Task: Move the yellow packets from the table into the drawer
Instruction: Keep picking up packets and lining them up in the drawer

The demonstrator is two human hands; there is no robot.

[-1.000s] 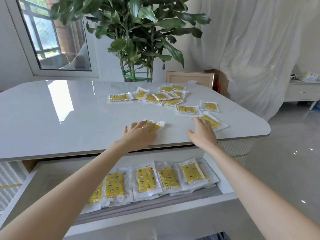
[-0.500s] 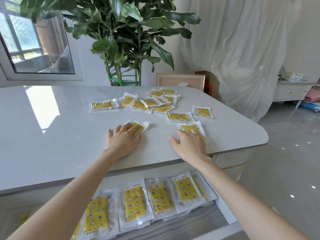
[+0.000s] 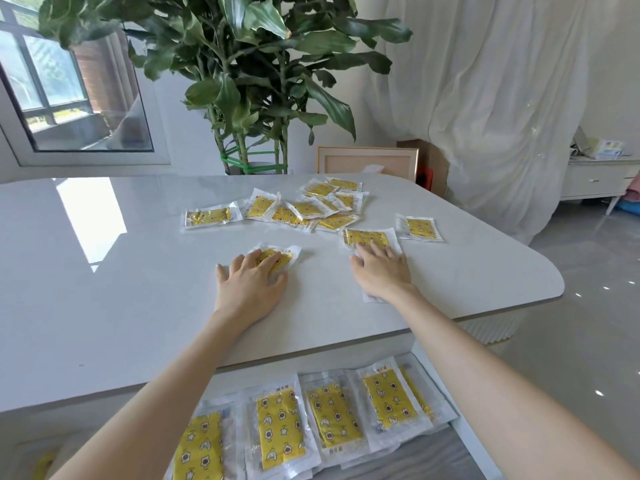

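Several yellow packets in clear wrappers lie scattered on the white table point(image 3: 121, 306), most in a cluster point(image 3: 311, 209) toward the far side. My left hand point(image 3: 251, 285) lies flat with straight fingers on one packet point(image 3: 282, 254). My right hand point(image 3: 382, 271) lies flat over another packet whose edge point(image 3: 372, 297) shows under the wrist; its fingertips touch a further packet point(image 3: 365, 237). One packet point(image 3: 419, 227) lies alone to the right, another point(image 3: 209, 216) to the left. Below the table's near edge, the open drawer point(image 3: 464, 431) holds a row of several yellow packets point(image 3: 280, 431).
A large potted plant point(image 3: 249, 81) stands behind the table, with a window point(image 3: 69, 98) to its left. A framed panel point(image 3: 367, 162) and draped white sheeting point(image 3: 502, 98) are at the back right. A low white cabinet point(image 3: 595, 178) stands on the glossy floor at far right.
My right hand slid its packet toward me and then reached forward again to a further packet. My left hand stayed flat on its packet. The view tilted down over the drawer.
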